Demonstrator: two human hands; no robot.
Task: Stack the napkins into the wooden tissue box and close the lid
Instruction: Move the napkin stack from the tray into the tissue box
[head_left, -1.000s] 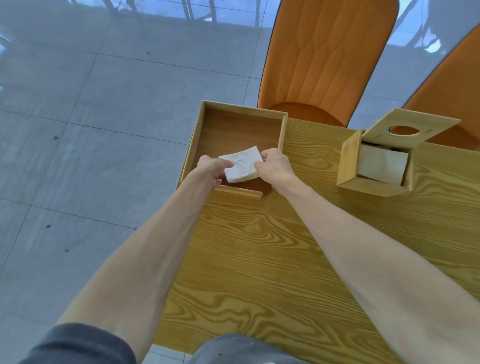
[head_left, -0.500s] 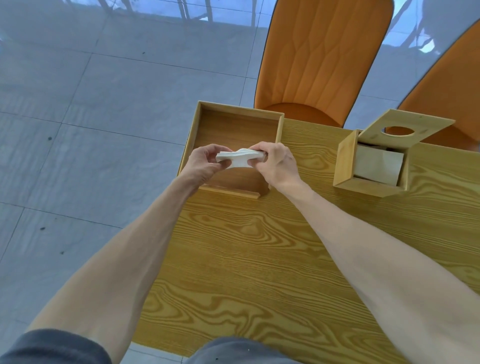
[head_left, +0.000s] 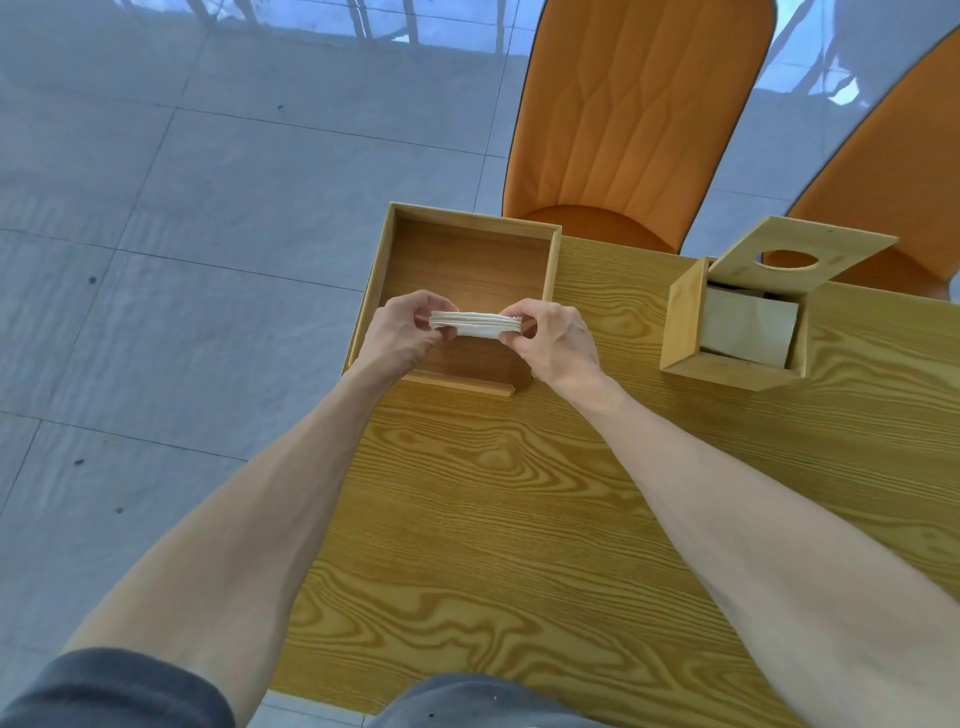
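Napkin stack is coming up out of the open wooden tray: a second ago it was lying flat and low inside, broad white face showing; now it's being held level above the tray floor, seen edge-on with the layered edges visible. Left hand and right hand are rising with it, each pinching one end of the stack, thumbs below and fingers on top, where earlier they were pressed down near the tray's front rim. The stack is looking squarer and more tightly aligned than half a second ago.
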